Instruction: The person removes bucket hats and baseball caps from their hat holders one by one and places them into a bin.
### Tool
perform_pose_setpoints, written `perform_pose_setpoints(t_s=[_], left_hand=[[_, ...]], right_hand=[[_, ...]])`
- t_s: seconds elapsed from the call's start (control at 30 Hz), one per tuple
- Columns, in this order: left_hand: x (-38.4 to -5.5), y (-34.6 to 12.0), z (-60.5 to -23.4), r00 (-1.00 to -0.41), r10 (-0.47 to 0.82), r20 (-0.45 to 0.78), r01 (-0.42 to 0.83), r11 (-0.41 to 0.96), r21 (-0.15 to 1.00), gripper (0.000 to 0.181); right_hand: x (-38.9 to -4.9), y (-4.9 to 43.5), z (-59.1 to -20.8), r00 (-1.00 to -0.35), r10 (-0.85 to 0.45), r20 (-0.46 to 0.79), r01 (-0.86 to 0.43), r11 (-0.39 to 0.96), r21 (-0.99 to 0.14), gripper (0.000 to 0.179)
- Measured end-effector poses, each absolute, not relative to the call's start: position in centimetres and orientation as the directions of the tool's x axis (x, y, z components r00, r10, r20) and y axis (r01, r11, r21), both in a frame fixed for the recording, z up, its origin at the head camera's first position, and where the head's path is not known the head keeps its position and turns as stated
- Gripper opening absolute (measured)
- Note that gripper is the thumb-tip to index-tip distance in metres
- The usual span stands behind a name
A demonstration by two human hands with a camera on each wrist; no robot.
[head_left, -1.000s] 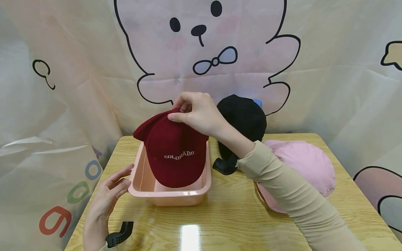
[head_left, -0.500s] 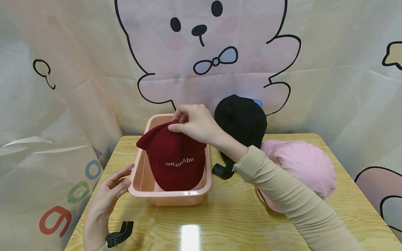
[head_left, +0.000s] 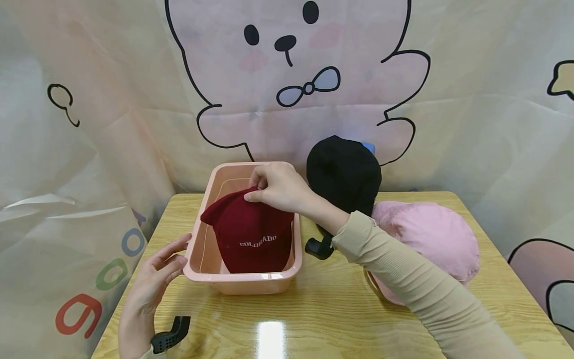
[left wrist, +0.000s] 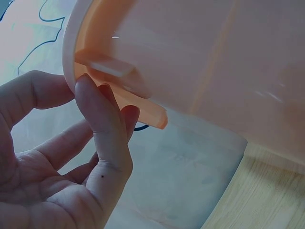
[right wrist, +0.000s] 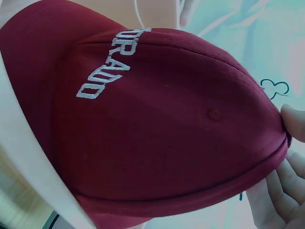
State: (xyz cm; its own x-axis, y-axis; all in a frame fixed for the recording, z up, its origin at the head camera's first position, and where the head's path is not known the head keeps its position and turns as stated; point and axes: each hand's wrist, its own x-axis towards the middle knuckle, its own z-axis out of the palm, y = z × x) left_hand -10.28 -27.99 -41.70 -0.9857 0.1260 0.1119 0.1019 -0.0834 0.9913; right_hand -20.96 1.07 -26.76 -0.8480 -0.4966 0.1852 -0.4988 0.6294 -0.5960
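A dark red baseball cap [head_left: 253, 229] with white COLORADO lettering hangs brim-down inside a pink plastic basin [head_left: 244, 282]. My right hand [head_left: 282, 188] pinches the top of its crown between thumb and fingers, and the right wrist view shows the cap [right wrist: 167, 119] with the thumb pressed on its fabric. The brim is hidden behind the basin's front wall in the head view. At the basin's left side, my left hand [head_left: 154, 271] pinches the rim; in the left wrist view the thumb and forefinger of that hand [left wrist: 71, 157] meet on the rim [left wrist: 70, 52].
A black cap [head_left: 343, 172] stands raised at the back right, with a bit of blue behind it. Closer in, a pink cap [head_left: 430, 239] lies partly under my right forearm. All stand on a wooden table [head_left: 327, 309] before a cartoon-printed curtain [head_left: 471, 139].
My right hand has moved down with the red cap, which now sits lower in the basin. My left hand and the basin have stayed in place.
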Motion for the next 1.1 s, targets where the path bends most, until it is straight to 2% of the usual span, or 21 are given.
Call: perform_pose_setpoints(t_s=[0.2, 0.77, 1.1], left_hand=[[-10.4, -28.0, -41.6, -0.987, 0.125, 0.104, 0.094, -0.080, 0.992, 0.043], [-10.4, -27.9, -41.6, -0.989, 0.116, 0.093, 0.085, -0.072, 0.994, 0.043], [-10.4, -27.9, -41.6, -0.992, 0.102, 0.080, 0.075, -0.056, 0.996, 0.043]], right_hand=[[-21.4, 1.2, -27.3, -0.827, -0.541, 0.149, -0.529, 0.661, -0.532, 0.012], [-23.1, 1.2, -29.8, -0.803, -0.595, 0.032, -0.537, 0.699, -0.472, 0.013], [-24.1, 1.2, -31.2, -0.824, -0.566, 0.031, -0.513, 0.721, -0.466, 0.013]])
